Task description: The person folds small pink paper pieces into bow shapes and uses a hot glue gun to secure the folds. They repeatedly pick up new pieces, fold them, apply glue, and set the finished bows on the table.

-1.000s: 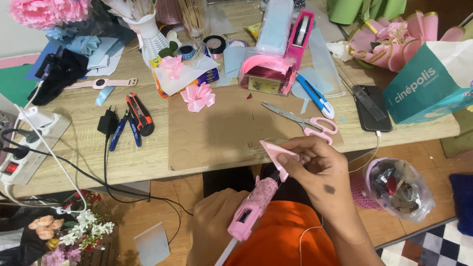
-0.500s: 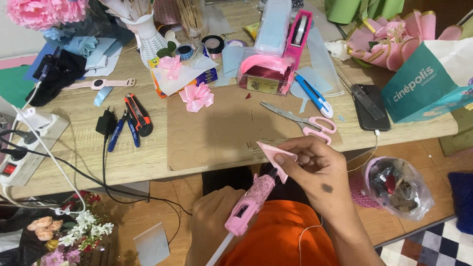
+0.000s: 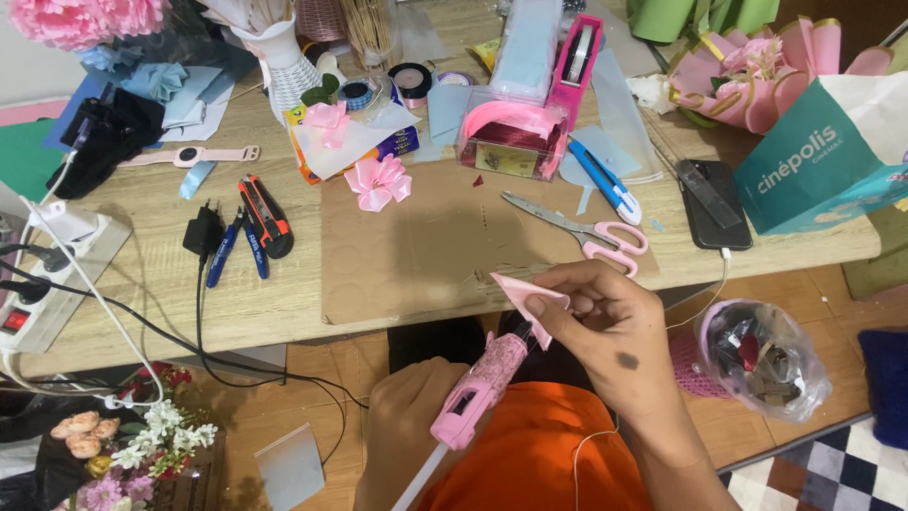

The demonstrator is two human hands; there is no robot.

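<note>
My right hand (image 3: 605, 326) pinches a small folded pink ribbon piece (image 3: 526, 292) at the table's near edge. My left hand (image 3: 407, 426) grips a pink glue gun (image 3: 478, 390) low over my lap, and its nozzle points up at the underside of the ribbon piece. A finished pink ribbon flower (image 3: 378, 181) lies on the brown cardboard mat (image 3: 407, 255) further back. Pink-handled scissors (image 3: 586, 232) rest on the mat just beyond my right hand.
A power strip (image 3: 47, 274) with cables sits at the left edge. Cutters and pliers (image 3: 251, 227), a pink tape dispenser (image 3: 577, 52), a phone (image 3: 714, 203), a teal paper bag (image 3: 823, 161) and a white vase (image 3: 284, 66) crowd the table. A bag-lined bin (image 3: 757, 364) stands on the floor, right.
My hands have barely shifted; the glue gun's tip has come slightly closer to the pink ribbon piece.
</note>
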